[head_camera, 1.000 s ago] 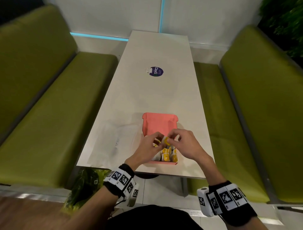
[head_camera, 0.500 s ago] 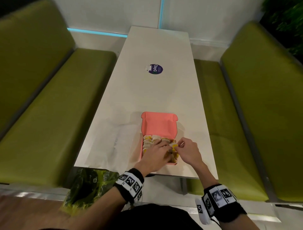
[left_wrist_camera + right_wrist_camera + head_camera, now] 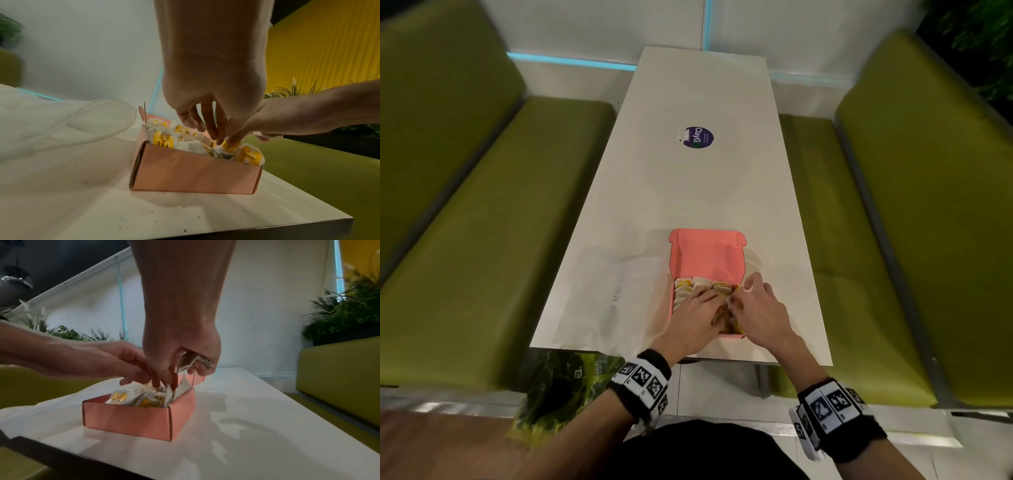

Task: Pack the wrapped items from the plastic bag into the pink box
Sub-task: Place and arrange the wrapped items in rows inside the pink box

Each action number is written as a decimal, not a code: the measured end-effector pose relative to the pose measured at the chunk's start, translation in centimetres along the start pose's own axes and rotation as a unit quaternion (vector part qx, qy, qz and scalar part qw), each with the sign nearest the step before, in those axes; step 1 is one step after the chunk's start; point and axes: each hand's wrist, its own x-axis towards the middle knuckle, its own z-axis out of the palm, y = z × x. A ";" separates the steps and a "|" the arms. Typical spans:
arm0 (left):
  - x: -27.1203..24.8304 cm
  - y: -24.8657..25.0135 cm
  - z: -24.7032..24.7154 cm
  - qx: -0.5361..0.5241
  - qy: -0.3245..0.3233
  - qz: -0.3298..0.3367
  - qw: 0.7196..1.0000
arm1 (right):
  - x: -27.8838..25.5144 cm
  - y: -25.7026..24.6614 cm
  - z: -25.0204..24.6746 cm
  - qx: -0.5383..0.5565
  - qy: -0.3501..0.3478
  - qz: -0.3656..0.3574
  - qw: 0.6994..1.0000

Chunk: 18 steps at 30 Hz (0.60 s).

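Observation:
The pink box [image 3: 705, 253] stands open near the table's front edge, lid flap leaning away, packed with white and yellow wrapped items [image 3: 700, 282]. My left hand [image 3: 702, 305] reaches into the box with fairly straight fingers, its tips resting on the wrapped items [image 3: 162, 141]. My right hand [image 3: 753, 301] is over the box's right side. In the right wrist view its curled outer fingers hold several white wrapped items [image 3: 192, 362], while its other fingers poke down among the items in the box [image 3: 127, 417]. The clear plastic bag [image 3: 616, 291] lies flat left of the box.
The long white table [image 3: 698, 192] carries a round dark sticker [image 3: 698, 137] at mid length. Green benches flank it on the left [image 3: 482, 240] and right [image 3: 893, 240]. A yellow-green bag [image 3: 558, 387] sits on the floor by my left forearm.
Both hands came down from above the box, where they pinched a yellow item between them, into the box's right half. The box and the bag stayed put.

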 end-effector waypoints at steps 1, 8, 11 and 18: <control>-0.2 0.0 -0.1 -0.001 0.005 -0.002 1.000 | 0.1 -0.1 0.3 -0.016 -0.006 0.001 1.000; -0.8 0.2 -0.8 -0.009 0.013 -0.030 0.999 | 0.1 -0.5 0.2 -0.028 -0.006 0.006 1.000; -0.9 0.5 -1.6 -0.068 0.037 -0.045 0.996 | -0.1 -0.6 -0.6 0.119 0.050 0.018 0.991; -0.2 2.7 -3.8 -0.291 0.070 -0.076 0.951 | 0.1 -3.0 -3.5 0.638 0.071 0.096 0.761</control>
